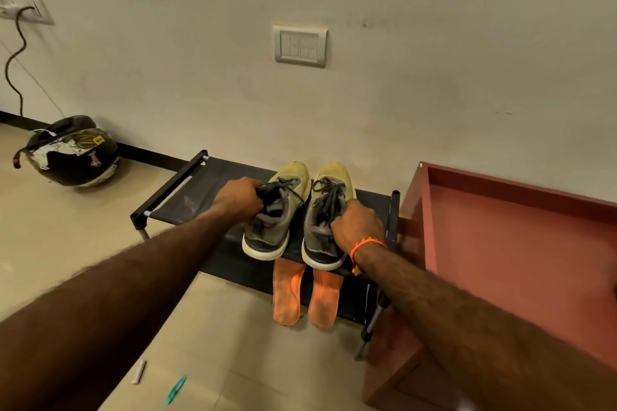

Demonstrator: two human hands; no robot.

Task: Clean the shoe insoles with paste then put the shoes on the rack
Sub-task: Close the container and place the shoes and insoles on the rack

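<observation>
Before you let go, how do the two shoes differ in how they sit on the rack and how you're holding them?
The left shoe is angled, toe leaning right; the right shoe points straighter at the wall. The left hand grips the left shoe at its tongue and laces; the right hand grips the right shoe lower, at the collar's outer side. Both are yellow and grey, toes to the wall, on the rack, heels overhanging its front edge above an orange insole each.

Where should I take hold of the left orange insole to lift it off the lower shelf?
Grip the left orange insole at its front end, which juts past the rack's lower shelf toward you. Come from the front, fingers pinching top and bottom. Its far end is tucked under the top shelf and the left shoe, so reaching from above looks blocked.
</observation>
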